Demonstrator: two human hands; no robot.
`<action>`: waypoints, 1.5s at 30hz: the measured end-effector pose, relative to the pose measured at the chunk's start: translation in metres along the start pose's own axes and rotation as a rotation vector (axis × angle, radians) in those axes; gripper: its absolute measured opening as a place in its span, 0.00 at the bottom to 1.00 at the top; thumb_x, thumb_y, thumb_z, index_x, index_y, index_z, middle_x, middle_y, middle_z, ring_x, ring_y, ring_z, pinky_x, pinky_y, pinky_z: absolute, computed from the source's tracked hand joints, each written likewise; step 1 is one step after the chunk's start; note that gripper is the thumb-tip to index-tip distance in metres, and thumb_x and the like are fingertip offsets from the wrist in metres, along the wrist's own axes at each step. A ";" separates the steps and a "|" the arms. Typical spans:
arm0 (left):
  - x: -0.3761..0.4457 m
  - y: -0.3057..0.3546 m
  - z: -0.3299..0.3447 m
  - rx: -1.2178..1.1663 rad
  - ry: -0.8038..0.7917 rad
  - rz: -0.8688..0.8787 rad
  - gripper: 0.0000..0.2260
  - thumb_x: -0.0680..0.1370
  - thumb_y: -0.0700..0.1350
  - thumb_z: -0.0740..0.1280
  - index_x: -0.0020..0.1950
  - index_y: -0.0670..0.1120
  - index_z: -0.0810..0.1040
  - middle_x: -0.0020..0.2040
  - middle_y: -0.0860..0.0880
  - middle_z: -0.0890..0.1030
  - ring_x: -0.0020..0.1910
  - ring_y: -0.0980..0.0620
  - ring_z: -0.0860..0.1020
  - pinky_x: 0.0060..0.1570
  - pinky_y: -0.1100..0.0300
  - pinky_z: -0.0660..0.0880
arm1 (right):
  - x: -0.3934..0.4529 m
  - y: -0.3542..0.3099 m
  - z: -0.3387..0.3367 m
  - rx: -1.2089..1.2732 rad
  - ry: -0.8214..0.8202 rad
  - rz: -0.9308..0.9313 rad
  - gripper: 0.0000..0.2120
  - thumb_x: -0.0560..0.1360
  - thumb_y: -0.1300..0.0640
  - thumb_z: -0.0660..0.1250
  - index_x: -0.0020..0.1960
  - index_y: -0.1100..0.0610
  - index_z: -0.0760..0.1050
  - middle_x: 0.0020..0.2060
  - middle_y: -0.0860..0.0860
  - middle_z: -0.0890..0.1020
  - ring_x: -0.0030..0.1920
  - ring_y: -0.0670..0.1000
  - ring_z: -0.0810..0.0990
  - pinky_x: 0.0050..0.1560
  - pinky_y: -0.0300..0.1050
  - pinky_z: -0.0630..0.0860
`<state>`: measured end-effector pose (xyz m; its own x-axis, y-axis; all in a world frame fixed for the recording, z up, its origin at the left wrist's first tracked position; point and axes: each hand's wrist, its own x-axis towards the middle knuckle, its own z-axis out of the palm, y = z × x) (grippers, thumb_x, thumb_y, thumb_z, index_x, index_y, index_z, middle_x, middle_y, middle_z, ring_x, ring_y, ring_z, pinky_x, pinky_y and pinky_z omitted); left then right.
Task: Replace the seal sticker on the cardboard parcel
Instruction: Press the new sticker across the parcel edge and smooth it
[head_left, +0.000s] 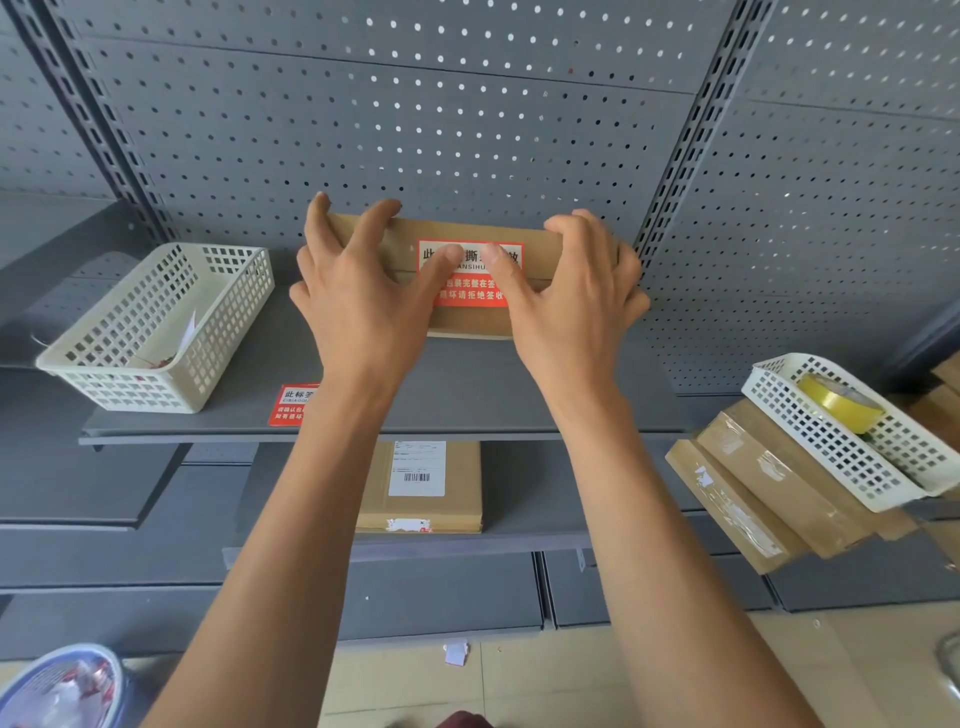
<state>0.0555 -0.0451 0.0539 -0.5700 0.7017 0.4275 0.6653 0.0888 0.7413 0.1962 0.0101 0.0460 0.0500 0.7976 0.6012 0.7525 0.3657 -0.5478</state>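
Observation:
A flat cardboard parcel (540, 244) stands on its edge on the grey shelf (467, 384), leaning toward the pegboard. A red and white seal sticker (475, 299) lies across its front seam. My left hand (363, 291) grips the parcel's left end, fingers curled over the top, thumb pressing on the sticker. My right hand (576, 291) grips the right end the same way, its thumb also on the sticker. Both thumbs hide part of the sticker's print. A second red seal sticker (291, 408) lies flat on the shelf near its front edge, partly behind my left forearm.
A white plastic basket (156, 322) sits at the shelf's left. Another parcel (421, 488) with a shipping label lies on the lower shelf. At the right, a white basket (852, 441) holding a yellow tape roll (836, 402) rests on stacked boxes (753, 493).

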 end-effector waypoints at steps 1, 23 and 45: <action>0.001 -0.001 0.000 0.005 -0.005 0.007 0.29 0.75 0.65 0.70 0.74 0.56 0.73 0.82 0.43 0.57 0.78 0.42 0.61 0.72 0.44 0.59 | 0.001 0.001 0.000 0.006 -0.006 -0.001 0.31 0.72 0.28 0.63 0.64 0.49 0.74 0.70 0.44 0.74 0.69 0.57 0.68 0.54 0.51 0.58; 0.004 -0.003 -0.016 0.123 -0.143 0.094 0.41 0.73 0.71 0.67 0.82 0.57 0.60 0.84 0.39 0.45 0.81 0.39 0.55 0.75 0.44 0.55 | 0.004 0.000 -0.008 -0.044 -0.109 -0.020 0.37 0.69 0.25 0.63 0.70 0.47 0.71 0.79 0.45 0.63 0.74 0.62 0.62 0.64 0.57 0.59; 0.012 -0.011 -0.023 0.075 -0.150 0.151 0.30 0.80 0.61 0.66 0.81 0.59 0.61 0.84 0.40 0.43 0.78 0.39 0.57 0.74 0.46 0.54 | 0.018 0.008 -0.021 0.053 -0.223 -0.060 0.28 0.80 0.37 0.61 0.76 0.46 0.67 0.81 0.46 0.59 0.76 0.61 0.59 0.71 0.64 0.57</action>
<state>0.0303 -0.0537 0.0631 -0.3867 0.8080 0.4445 0.7746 0.0230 0.6320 0.2168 0.0176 0.0644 -0.1446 0.8575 0.4937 0.7142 0.4357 -0.5477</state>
